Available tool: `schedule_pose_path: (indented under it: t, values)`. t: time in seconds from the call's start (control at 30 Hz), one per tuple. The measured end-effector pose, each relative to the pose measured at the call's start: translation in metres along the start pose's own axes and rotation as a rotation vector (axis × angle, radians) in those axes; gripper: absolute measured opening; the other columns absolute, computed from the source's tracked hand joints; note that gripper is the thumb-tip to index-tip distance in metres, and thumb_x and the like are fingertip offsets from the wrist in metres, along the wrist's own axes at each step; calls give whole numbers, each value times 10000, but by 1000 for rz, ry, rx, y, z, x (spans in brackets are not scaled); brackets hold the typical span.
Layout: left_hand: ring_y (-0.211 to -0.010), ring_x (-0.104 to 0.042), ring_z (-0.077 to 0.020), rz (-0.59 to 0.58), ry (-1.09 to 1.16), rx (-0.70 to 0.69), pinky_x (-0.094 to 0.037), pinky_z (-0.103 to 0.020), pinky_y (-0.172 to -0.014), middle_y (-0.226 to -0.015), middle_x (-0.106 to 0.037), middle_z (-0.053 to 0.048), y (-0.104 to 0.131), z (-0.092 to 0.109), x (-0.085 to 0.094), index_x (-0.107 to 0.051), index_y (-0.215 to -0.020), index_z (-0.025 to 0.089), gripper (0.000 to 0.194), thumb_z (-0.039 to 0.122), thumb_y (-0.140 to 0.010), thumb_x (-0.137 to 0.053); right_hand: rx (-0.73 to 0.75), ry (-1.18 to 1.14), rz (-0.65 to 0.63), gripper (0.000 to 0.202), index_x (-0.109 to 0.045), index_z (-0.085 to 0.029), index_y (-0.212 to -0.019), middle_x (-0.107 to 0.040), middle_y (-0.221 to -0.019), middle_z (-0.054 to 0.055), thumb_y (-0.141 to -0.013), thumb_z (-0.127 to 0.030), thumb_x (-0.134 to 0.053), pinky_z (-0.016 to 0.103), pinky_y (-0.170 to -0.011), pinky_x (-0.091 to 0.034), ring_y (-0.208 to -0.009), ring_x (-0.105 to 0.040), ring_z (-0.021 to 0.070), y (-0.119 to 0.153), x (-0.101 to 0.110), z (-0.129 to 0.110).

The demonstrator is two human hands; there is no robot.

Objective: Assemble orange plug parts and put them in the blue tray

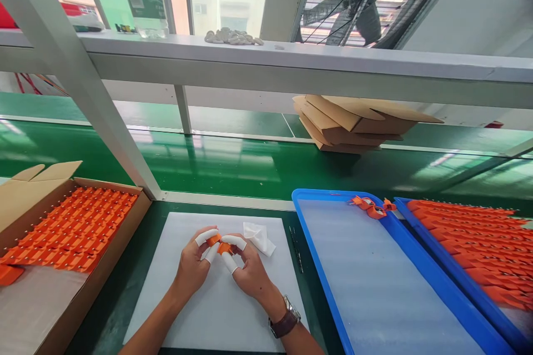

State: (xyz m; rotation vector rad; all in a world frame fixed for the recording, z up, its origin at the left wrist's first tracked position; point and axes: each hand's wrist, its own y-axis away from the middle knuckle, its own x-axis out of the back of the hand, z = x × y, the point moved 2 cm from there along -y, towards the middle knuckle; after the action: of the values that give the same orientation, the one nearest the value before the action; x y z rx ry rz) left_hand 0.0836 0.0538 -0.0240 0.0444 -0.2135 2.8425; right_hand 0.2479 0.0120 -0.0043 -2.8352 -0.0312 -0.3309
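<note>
Green bench [125, 277], white mat [216, 310] on top. Above mat, orange piece [214, 240] pinched in left hand [194, 263], second orange piece [225, 248] in right hand [252, 273]; unclear whether joined. Best to pinch lightly, keeping facing edges in view.

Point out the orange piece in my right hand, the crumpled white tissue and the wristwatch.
Orange piece [225, 248]: head view, on its exposed orange face.
White tissue [259, 238]: head view, on the middle of its crumpled surface.
Wristwatch [283, 325]: head view, on its dark strap.
</note>
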Motion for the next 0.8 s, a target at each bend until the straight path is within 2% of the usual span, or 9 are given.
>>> schedule_pose_path:
  t: [0.13, 0.3, 0.4, 0.5, 0.6, 0.8]
  values:
    - [-1304, -577, -261, -9, 4, 0, -531, -455, -1098, -1377, -610, -78, 0, 3, -1, -668, -1241, 254, 422, 138, -842, -596, -158, -100, -9, 286, -636, -239, -1222, -683, -970, 38, -940, -245, -593, 369, -821, -585, -851, -654, 184, 2, -5, 8]
    - [-1311, -577, -273, 13, 25, -7, -525, -468, -1103, -1374, -619, -82, 0, 2, 0, -681, -1209, 248, 385, 158, -838, -629, -208, -268, 122, 318, -638, -223, -1176, -687, -1029, 59, -878, -314, -698, 412, -895, -588, -904, -677, 204, 1, -10, 10]
    - [-1329, -561, -271, -5, 20, -10, -515, -478, -1115, -1397, -595, -75, 0, -4, 1, -669, -1224, 259, 354, 201, -878, -626, -361, -389, 133, 421, -614, -199, -1164, -702, -1045, 75, -820, -389, -764, 411, -836, -611, -852, -709, 210, -1, -11, 11]
    - [-1339, -546, -270, -16, 21, -26, -514, -482, -1118, -1413, -572, -77, 1, -9, 1, -658, -1238, 264, 333, 222, -910, -619, -468, -449, 78, 450, -617, -166, -1110, -730, -920, 71, -788, -430, -788, 401, -753, -616, -741, -721, 210, -4, -8, 11]
    - [-1310, -568, -268, -9, 22, -24, -543, -466, -1085, -1392, -574, -79, 1, -9, -1, -668, -1200, 263, 278, 232, -928, -620, -458, -466, 34, 389, -630, -162, -1063, -741, -867, 64, -799, -406, -777, 395, -734, -612, -713, -720, 205, -5, -8, 10]
    - [-1165, -659, -253, 32, 17, 12, -612, -430, -971, -1266, -609, -78, -1, -7, -1, -685, -1046, 234, 132, 270, -925, -649, -369, -394, 35, 290, -656, -190, -1077, -741, -996, 69, -824, -308, -733, 388, -771, -612, -846, -713, 217, -2, -14, 13]
